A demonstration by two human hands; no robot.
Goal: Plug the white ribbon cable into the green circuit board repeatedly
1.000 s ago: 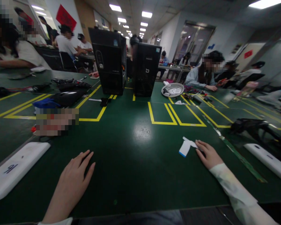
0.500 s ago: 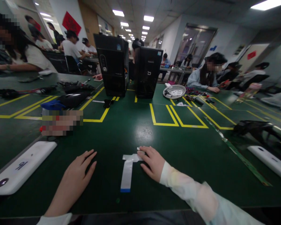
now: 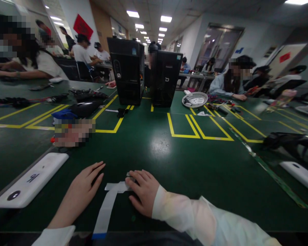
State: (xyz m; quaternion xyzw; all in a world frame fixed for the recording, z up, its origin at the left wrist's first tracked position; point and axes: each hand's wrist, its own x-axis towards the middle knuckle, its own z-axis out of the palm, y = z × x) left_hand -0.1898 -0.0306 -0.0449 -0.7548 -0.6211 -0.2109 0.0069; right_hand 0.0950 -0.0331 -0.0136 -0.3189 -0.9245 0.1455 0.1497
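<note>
A flat white ribbon cable (image 3: 106, 206) with a blue end (image 3: 99, 235) lies on the green table, bent into an L shape. Its blue end reaches the table's front edge. My right hand (image 3: 145, 191) has its fingers over the short right-hand arm of the cable, holding that end; a small piece shows at the fingertips, too little to name. To the left of the cable, my left hand (image 3: 86, 182) rests on the table with fingers stretched out and nothing in them.
White devices lie at the left (image 3: 30, 181) and right (image 3: 301, 177). Two black computer towers stand at the back, the nearer-left one (image 3: 125, 71) beside a white basket (image 3: 195, 99). Cables and a dark blue bundle (image 3: 61, 114) lie left. Yellow tape marks the table; people sit around.
My right hand has moved left and nearer to me, drawing the ribbon cable along, so its blue end is now at the table's edge. My left hand has stayed nearly in place.
</note>
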